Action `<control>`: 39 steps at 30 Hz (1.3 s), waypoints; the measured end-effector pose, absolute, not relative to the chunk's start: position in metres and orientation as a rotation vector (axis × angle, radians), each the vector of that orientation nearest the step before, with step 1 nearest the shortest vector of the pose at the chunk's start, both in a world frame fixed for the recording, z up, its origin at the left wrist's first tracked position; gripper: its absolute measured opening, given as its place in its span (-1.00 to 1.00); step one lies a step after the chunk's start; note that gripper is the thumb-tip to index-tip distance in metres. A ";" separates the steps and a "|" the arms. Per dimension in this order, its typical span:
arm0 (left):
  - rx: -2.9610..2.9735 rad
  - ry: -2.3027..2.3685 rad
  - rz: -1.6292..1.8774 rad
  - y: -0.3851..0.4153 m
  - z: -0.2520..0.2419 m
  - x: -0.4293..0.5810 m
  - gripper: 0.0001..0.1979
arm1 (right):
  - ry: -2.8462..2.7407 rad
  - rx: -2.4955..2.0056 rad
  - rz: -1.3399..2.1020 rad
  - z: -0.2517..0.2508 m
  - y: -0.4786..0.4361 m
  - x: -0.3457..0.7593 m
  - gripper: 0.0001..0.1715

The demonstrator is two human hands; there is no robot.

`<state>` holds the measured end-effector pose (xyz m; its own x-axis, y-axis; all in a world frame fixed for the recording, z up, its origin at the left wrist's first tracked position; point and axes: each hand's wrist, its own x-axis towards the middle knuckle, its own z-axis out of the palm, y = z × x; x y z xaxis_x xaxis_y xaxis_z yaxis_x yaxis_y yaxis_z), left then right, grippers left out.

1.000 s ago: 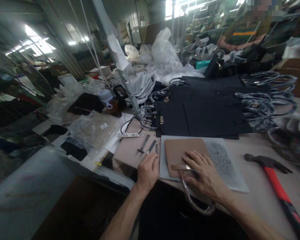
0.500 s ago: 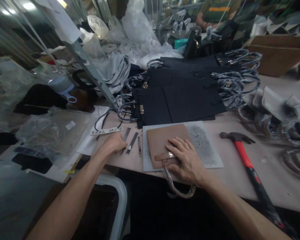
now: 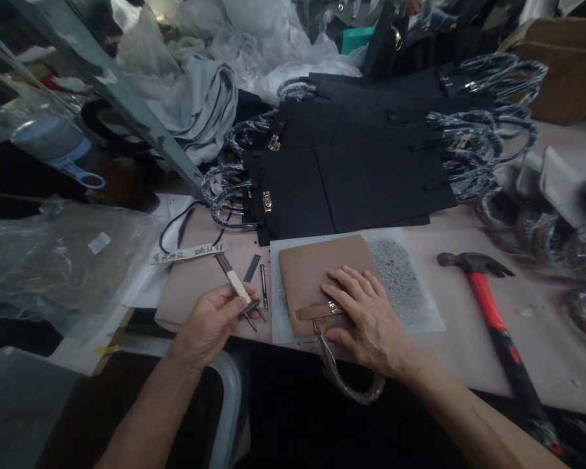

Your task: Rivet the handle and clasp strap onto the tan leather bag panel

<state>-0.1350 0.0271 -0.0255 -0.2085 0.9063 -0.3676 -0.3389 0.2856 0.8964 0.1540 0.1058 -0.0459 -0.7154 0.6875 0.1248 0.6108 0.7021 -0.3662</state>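
Observation:
My left hand (image 3: 212, 326) pinches a slim metal punch (image 3: 237, 285) with a white-wrapped middle and a two-pronged lower end, tilted above the table edge. Beside it lie a flat dark metal tool (image 3: 252, 268) and a thin metal rod (image 3: 264, 286). My right hand (image 3: 366, 316) rests flat, fingers spread, on a tan leather bag piece (image 3: 312, 267). A strap with a metal clasp (image 3: 334, 308) runs along its near side, partly under that hand. From it a plastic-wrapped handle (image 3: 354, 393) hangs past the table edge. Beneath the bag piece is a grey speckled slab (image 3: 420, 306).
A claw hammer (image 3: 486, 303) with a red and black handle lies at right. Black bag pieces (image 3: 351, 179) with wrapped handles are stacked behind. Brown wrapped handles (image 3: 532, 225) line the far right. A written tag (image 3: 190, 253) and plastic bag (image 3: 68, 260) lie left.
My left hand has picked up the white-wrapped punch from the table and brought it nearer to me. My right hand stays on the bag piece. The view has tipped downward.

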 end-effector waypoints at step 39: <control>1.887 1.415 1.403 0.030 -0.061 -0.061 -0.81 | -2.647 -1.007 0.519 -0.046 0.107 0.156 -0.29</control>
